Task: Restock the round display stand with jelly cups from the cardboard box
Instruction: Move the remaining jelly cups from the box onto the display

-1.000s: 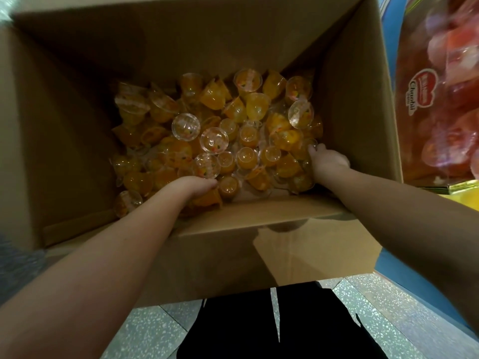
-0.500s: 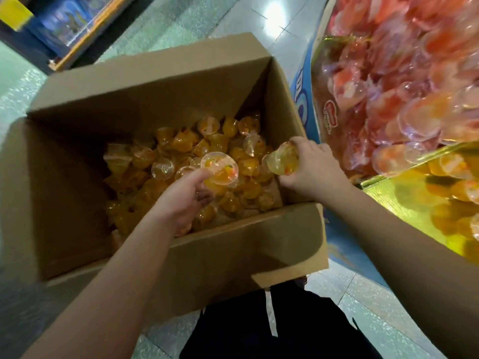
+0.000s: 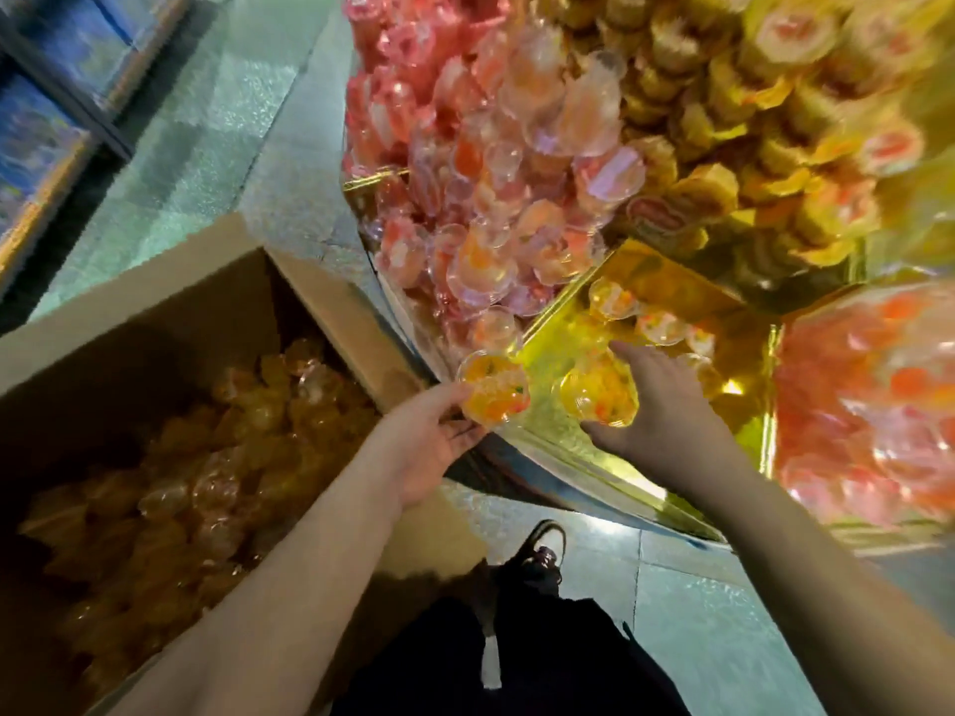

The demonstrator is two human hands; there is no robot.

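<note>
Both hands are at the stand [image 3: 548, 452], each with one orange cup. The left hand [image 3: 429, 447] pinches its cup [image 3: 495, 389] by the near rim with fingers curled round it, right at the stand's front edge, at about 9 o'clock from the right hand [image 3: 666, 410]. The right hand cups the second cup [image 3: 594, 392] from the side, thumb below and fingers wrapped over, low over the gold tray floor [image 3: 558, 338].

To place well, I would carry each cup fully past the edge before letting go; the left one looks likeliest to tip off onto the floor. Set them lid-up, snug beside the few orange cups [image 3: 656, 325] lying at 12 o'clock of the right hand, filling from the back so later loads do not knock them. Keep them out of the pink cups [image 3: 465, 198] at 11 o'clock. Release gently; the foil looks slick.

The box [image 3: 155, 312], at 8 o'clock, holds many more cups.
</note>
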